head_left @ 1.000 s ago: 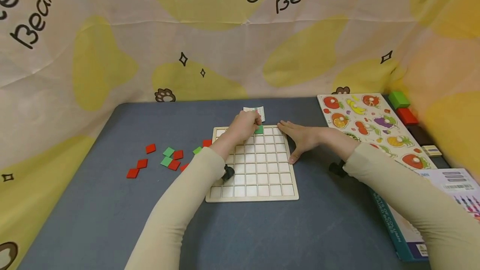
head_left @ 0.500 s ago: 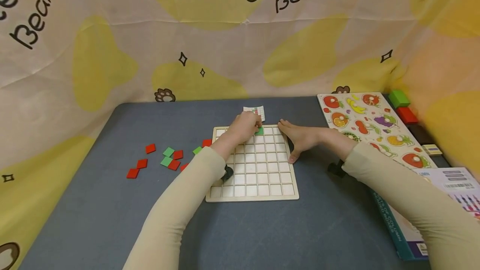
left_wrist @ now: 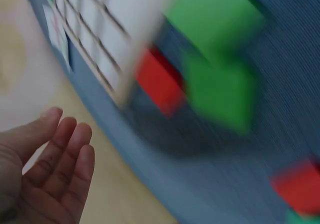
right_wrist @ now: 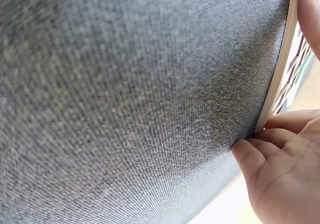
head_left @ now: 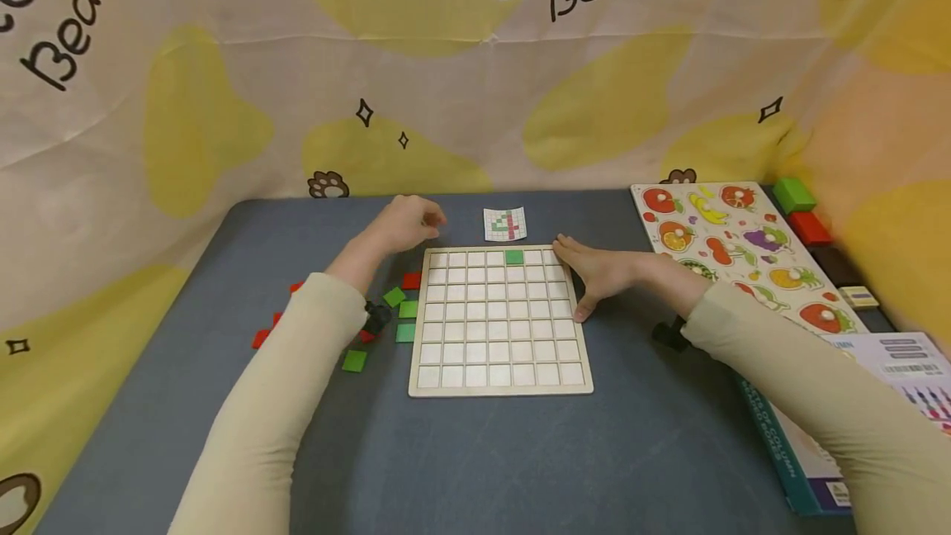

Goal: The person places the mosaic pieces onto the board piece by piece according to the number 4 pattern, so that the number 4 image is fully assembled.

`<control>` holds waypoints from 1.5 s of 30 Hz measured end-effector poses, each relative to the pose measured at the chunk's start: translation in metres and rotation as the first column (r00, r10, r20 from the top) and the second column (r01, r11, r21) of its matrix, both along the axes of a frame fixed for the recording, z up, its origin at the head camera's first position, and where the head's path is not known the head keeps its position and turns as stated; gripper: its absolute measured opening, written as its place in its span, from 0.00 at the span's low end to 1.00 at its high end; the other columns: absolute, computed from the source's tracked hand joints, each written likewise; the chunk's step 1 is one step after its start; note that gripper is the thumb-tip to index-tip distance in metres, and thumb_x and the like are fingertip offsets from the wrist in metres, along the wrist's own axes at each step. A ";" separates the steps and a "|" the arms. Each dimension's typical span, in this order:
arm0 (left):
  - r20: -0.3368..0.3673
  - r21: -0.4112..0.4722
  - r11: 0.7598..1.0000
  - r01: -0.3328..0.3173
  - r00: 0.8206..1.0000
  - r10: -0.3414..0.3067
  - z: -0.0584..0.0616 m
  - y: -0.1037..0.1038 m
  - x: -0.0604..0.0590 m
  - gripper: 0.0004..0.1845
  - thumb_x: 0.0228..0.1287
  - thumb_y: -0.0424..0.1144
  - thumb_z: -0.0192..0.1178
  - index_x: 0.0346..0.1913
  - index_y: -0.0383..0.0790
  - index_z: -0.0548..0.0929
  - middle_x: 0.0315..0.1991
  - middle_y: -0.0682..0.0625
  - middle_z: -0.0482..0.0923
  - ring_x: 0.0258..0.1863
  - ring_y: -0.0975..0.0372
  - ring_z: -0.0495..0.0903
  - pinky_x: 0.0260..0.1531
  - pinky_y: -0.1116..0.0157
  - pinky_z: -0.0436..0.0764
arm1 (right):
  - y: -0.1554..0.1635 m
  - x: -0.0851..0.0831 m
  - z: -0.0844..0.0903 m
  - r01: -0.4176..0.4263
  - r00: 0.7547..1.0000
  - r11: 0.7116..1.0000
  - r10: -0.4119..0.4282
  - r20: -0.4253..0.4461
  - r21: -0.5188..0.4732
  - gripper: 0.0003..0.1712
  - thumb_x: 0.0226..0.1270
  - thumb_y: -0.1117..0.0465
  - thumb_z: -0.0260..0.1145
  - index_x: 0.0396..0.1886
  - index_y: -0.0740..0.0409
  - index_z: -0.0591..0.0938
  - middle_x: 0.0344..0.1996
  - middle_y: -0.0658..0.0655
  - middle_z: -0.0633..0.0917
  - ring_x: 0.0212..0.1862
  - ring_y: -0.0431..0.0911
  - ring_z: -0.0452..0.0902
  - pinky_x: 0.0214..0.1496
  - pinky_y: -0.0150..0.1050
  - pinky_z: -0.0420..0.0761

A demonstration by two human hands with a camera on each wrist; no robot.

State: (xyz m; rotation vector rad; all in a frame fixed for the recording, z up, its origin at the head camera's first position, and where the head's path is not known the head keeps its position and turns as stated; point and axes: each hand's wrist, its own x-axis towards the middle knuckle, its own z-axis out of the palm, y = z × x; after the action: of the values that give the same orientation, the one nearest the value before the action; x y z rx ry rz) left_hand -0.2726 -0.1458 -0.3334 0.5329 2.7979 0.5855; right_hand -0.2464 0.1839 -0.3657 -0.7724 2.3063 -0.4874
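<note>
A pale wooden grid board (head_left: 501,393) lies flat, with one green square tile (head_left: 514,258) in a cell of its far row. Beyond the board's far left corner, my left hand (head_left: 404,223) hovers with loosely bent fingers and holds nothing; the left wrist view shows an empty palm. My right hand (head_left: 600,272) rests at the board's right edge, thumb and fingers spread apart. In the right wrist view its fingers (right_wrist: 250,154) touch the board's corner. Behind the board lies a small pattern card (head_left: 504,224) with red and green squares.
Loose green tiles (head_left: 354,362) and red tiles (head_left: 412,281) are scattered left of the board, some hidden by my left forearm. At right stand a fruit picture board (head_left: 716,242), a teal-edged box (head_left: 795,461), and green (head_left: 793,194) and red blocks (head_left: 810,229).
My left hand has moved left from the board's far row to beyond its far left corner, uncovering the green tile and the card. My right hand has stayed in place.
</note>
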 end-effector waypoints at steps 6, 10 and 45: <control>-0.022 -0.071 0.997 -0.022 1.000 0.021 0.000 -0.073 0.004 0.11 0.67 0.32 0.60 0.49 0.33 0.85 0.49 0.37 0.85 0.50 0.46 0.82 0.49 0.50 0.80 | 0.000 -0.001 0.001 -0.004 1.000 1.000 0.004 -0.001 -0.008 0.74 0.50 0.53 0.80 0.77 0.72 0.34 0.77 0.72 0.29 0.79 0.65 0.22 0.79 0.63 0.40; 0.029 -0.110 0.993 0.038 0.999 -0.035 -0.006 -0.113 0.012 0.09 0.63 0.30 0.62 0.45 0.37 0.86 0.45 0.39 0.86 0.48 0.47 0.82 0.48 0.49 0.80 | -0.001 -0.002 0.001 -0.014 1.000 1.000 0.014 -0.003 -0.012 0.74 0.51 0.53 0.80 0.77 0.72 0.34 0.77 0.73 0.29 0.79 0.66 0.22 0.79 0.63 0.40; -0.075 0.076 0.996 -0.054 0.995 0.060 -0.020 -0.063 0.021 0.04 0.62 0.33 0.66 0.39 0.37 0.83 0.36 0.42 0.86 0.36 0.54 0.82 0.37 0.62 0.76 | 0.000 0.000 0.001 -0.001 1.000 1.000 0.001 0.002 0.015 0.74 0.52 0.52 0.79 0.77 0.71 0.34 0.78 0.71 0.29 0.79 0.65 0.22 0.79 0.63 0.41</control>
State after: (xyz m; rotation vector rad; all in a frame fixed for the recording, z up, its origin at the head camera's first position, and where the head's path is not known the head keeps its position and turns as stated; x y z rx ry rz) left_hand -0.2518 -0.2089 -0.3536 0.5014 2.8821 0.6970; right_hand -0.2463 0.1840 -0.3645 -0.7651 2.3052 -0.4703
